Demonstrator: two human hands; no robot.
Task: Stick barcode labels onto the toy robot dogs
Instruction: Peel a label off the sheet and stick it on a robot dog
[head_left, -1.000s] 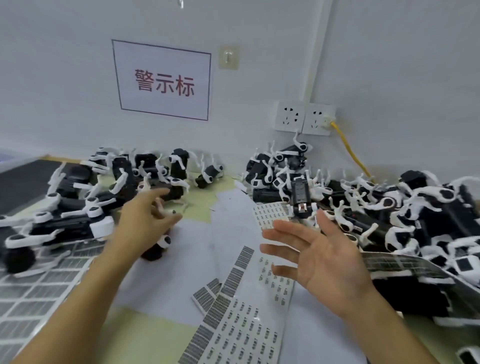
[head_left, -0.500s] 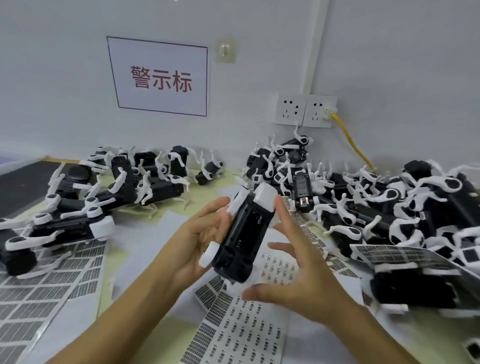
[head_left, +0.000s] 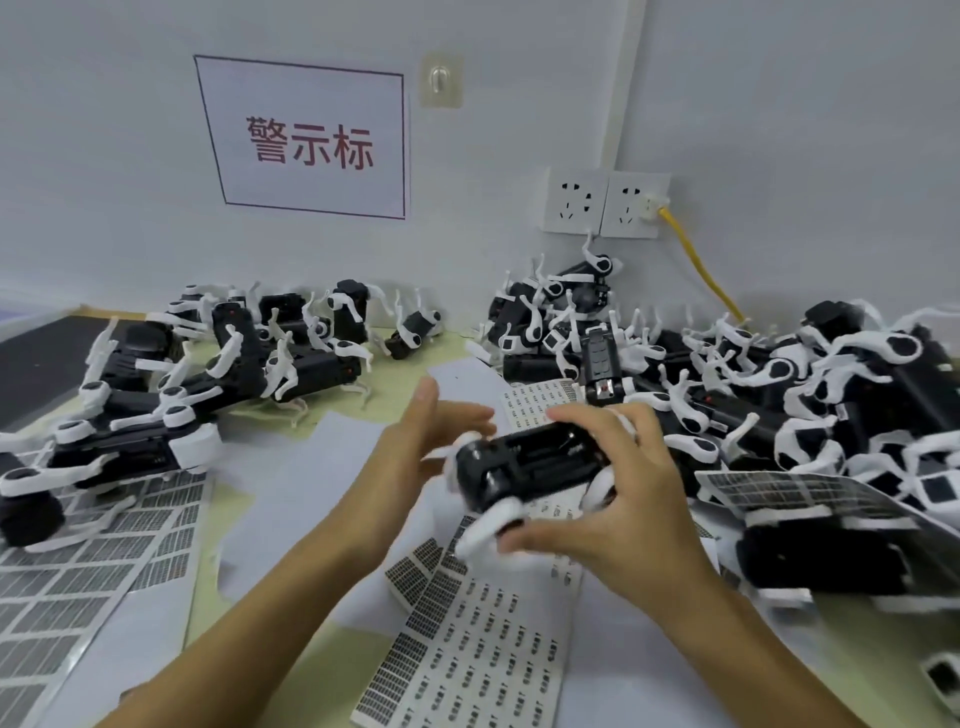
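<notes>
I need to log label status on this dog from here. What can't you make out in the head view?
- Toy dog: any barcode already stuck on it; motion-blurred, partly covered by right hand.
- Left hand: whether it touches the dog; blurred fingers.
- Label sheet print: too small.
- Right-hand dog pile: cut by frame edge.

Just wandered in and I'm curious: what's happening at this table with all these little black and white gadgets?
A person is labelling toy robot dogs. The right hand grips one toy dog lying sideways above the sheets of barcode labels, while the left hand is open beside it, fingers straight. No label is on a fingertip yet. More dogs lie in a pile on the left and a bigger heap on the right.
</notes>
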